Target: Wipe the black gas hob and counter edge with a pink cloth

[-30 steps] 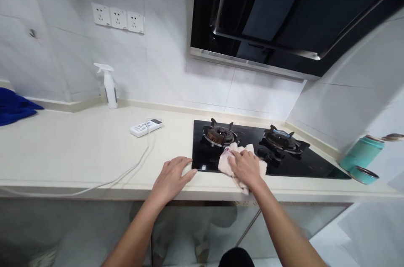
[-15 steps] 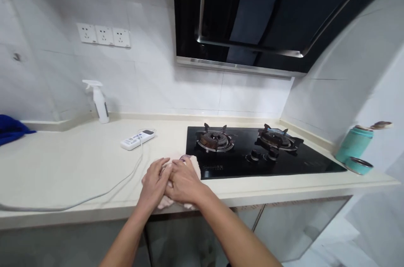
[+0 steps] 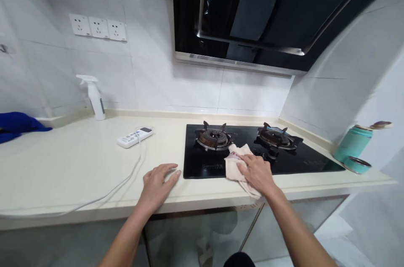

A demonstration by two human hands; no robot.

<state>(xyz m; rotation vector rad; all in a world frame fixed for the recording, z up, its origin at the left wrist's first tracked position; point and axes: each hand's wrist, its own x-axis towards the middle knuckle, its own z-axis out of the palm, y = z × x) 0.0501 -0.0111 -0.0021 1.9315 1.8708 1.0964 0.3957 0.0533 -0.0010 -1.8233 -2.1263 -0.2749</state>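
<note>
My right hand (image 3: pixel 257 172) presses a pale pink cloth (image 3: pixel 234 170) against the black gas stove (image 3: pixel 205 162), its fingers over the upper right of the cloth. One end of the cloth hangs across the counter's front edge. Left of the stove, my left hand (image 3: pixel 158 185) is empty and open over the counter (image 3: pixel 94 166), thumb and fingers apart. The left burner (image 3: pixel 215 138) lies just behind the cloth; the control knobs (image 3: pixel 270 154) are beside my right hand, one of them mostly hidden.
A white remote-like device (image 3: pixel 135 137) with a cable (image 3: pixel 121 183) lies left of the stove. Further back are a white spray bottle (image 3: pixel 95 99) and a blue cloth (image 3: pixel 20 126). A teal canister (image 3: pixel 353 144) and small teal bowl (image 3: pixel 357 165) stand right, under a range hood (image 3: pixel 236 59).
My hands were together on the bunched cloth at the stove's left. Now my right hand has carried it rightward onto the stove and spread it; my left hand has let go.
</note>
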